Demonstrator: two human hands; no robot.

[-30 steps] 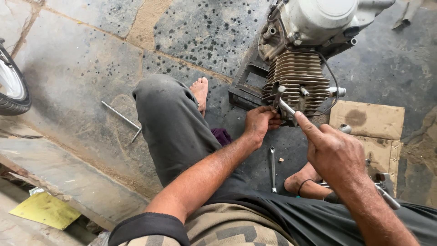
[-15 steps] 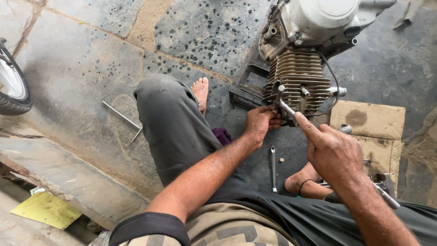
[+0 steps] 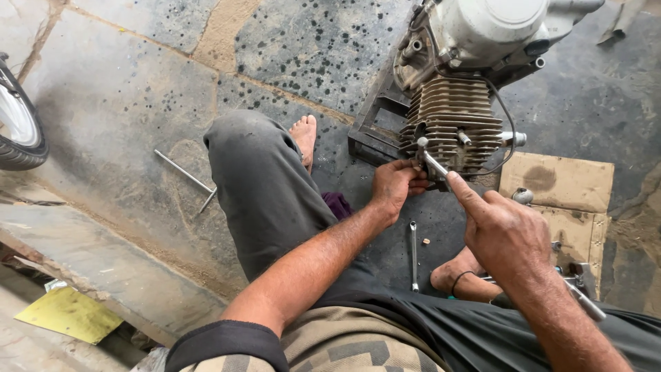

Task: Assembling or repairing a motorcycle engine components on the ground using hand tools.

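Stone floor, socket wrench between fingers.

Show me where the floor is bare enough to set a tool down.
Bare stone floor lies between the wheel, the T-wrench and the knee. The dark floor right of the engine is bare too. It is crowded by the spanner, both hands and the cardboard.

Single view, head-worn camera, looking steeply down and forward over own chest and lap. Close range: forearms fill lower frame, left hand and right hand near centre, engine just beyond, stone floor behind.
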